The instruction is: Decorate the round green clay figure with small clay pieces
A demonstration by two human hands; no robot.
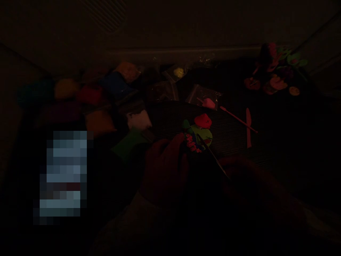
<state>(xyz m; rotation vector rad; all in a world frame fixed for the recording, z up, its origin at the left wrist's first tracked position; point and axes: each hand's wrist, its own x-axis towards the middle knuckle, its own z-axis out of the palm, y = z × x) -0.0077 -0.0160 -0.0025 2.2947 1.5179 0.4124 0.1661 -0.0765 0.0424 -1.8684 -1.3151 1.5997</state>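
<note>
The view is very dark. My left hand (165, 167) has its fingers curled against the left edge of a small modelling-clay figure (204, 133), gripping it. The figure is light green, with a red cap-like piece (203, 121) at its top, a darker green lump and a patch of small red and blue bits. From the right, my right hand (247, 174) is closed round a slim metal tool (217, 163), whose thin tip lies over the figure. The tool's exact kind is hard to tell, and most of the right hand's fingers are lost in shadow.
Bags of coloured clay lie left and behind, among them blue (118, 85), orange (99, 121), white (140, 120) and green (130, 144). A pink stick (238, 119) crosses a pink clay knife (248, 128). Clay pieces (275, 83) stand back right. A blurred-out screen-like patch (65, 170) glows left.
</note>
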